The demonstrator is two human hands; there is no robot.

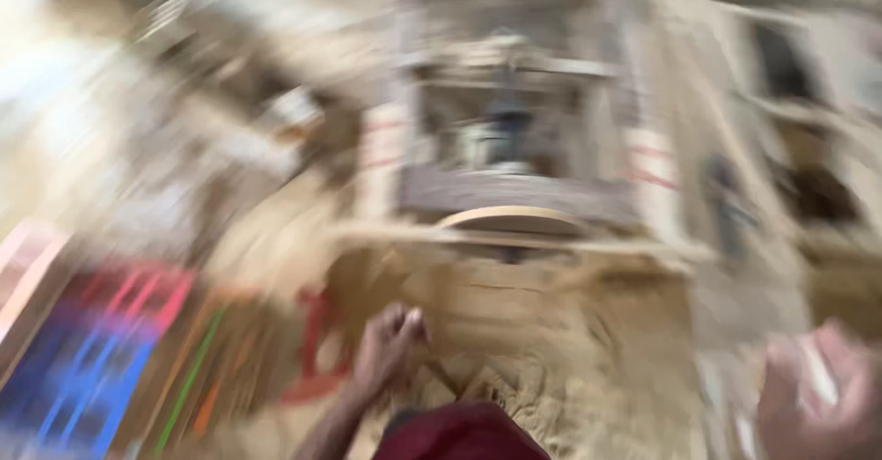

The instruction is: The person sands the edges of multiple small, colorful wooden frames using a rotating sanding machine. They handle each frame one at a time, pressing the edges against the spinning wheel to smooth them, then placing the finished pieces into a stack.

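Observation:
The whole picture is smeared by fast motion. My left hand (386,345) reaches forward at the lower middle, low over a mound of pale sawdust (551,368); its fingers look bunched, and a thin stick-like line runs from it towards me, too blurred to tell whether it is held. My right hand (818,400) shows as a pinkish smear at the bottom right corner with a pale streak across it, and its fingers cannot be made out. A dark red cloth (459,434) lies at the bottom edge between the hands.
A wooden frame machine (514,120) stands ahead with a curved wooden piece (510,218) at its base. A red, blue and green patterned mat (101,350) lies at the lower left, a red object (317,350) beside my left hand. Shelves (799,111) are at the right.

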